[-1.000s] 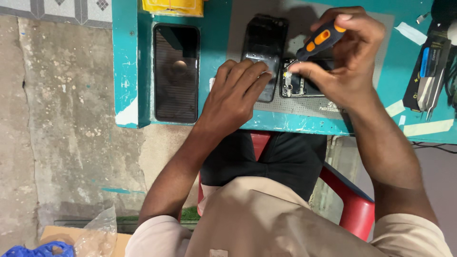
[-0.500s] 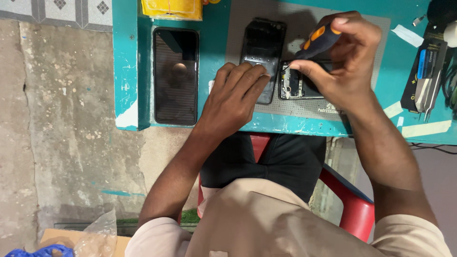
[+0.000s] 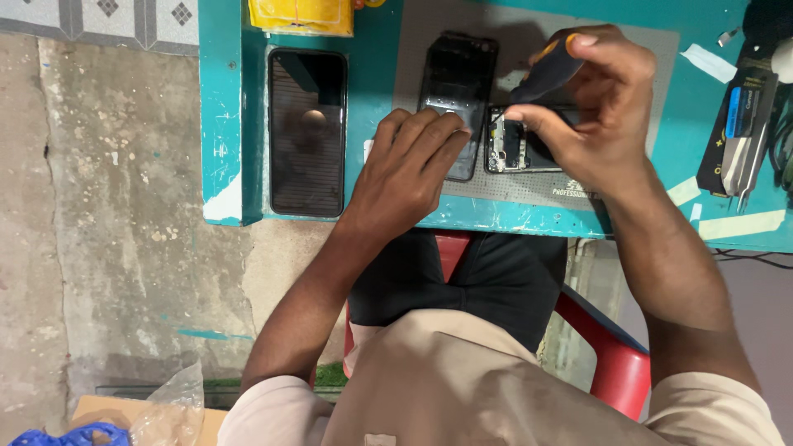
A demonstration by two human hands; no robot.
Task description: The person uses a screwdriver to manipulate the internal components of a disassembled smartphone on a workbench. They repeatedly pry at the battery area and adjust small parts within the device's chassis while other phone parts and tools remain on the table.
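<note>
My right hand (image 3: 599, 111) grips a black and orange screwdriver (image 3: 543, 70), its tip down on an opened phone (image 3: 512, 149) whose insides show. That phone lies on a grey work mat (image 3: 652, 83) on the teal table. My left hand (image 3: 406, 169) rests flat on the mat's near left part, fingertips touching the bottom of a dark phone back panel (image 3: 457, 83) that lies beside the opened phone.
A black phone screen (image 3: 306, 132) lies at the table's left end. A yellow box (image 3: 300, 15) sits at the far edge. Tweezers and tools in a black holder (image 3: 739, 136) stand at the right. Tape strips (image 3: 739, 225) mark the table's (image 3: 223, 107) near edge. A red chair (image 3: 615, 363) is under me.
My right hand has tilted the screwdriver leftward and lower over the opened phone. The left hand has stayed in place.
</note>
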